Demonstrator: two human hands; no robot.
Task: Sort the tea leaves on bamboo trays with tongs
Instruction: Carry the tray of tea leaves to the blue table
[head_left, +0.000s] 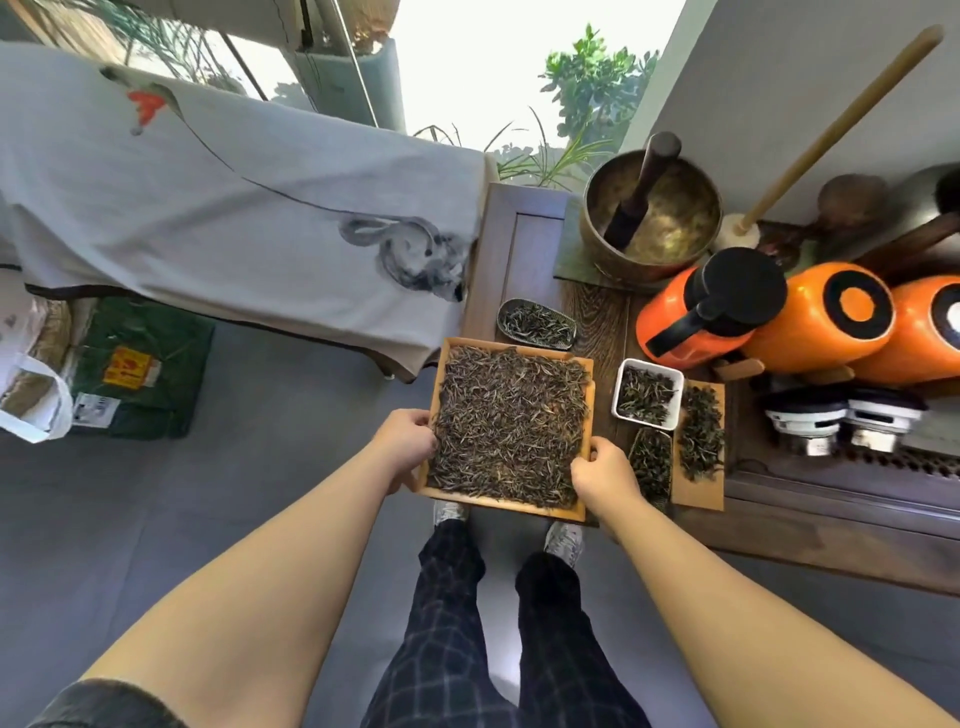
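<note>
A square bamboo tray (524, 512) covered with dry dark tea leaves (511, 426) is held over the floor at the table's left end. My left hand (405, 447) grips its left rim, thumb on top. My right hand (605, 480) grips the right rim near the front corner. On the wooden table (831, 540) to the right lie a white square dish of leaves (648, 395), a narrow bamboo tray with leaves (698, 496), a dark scoop of leaves (649, 462), and a grey oval dish of leaves (537, 323). No tongs are visible.
Orange flasks (706, 312) and a brass bowl with a mallet (652, 213) stand at the back of the table. Small kettles (802, 421) sit at the right. A cloth-draped table (234, 208) fills the left, with bags (130, 369) on the floor below.
</note>
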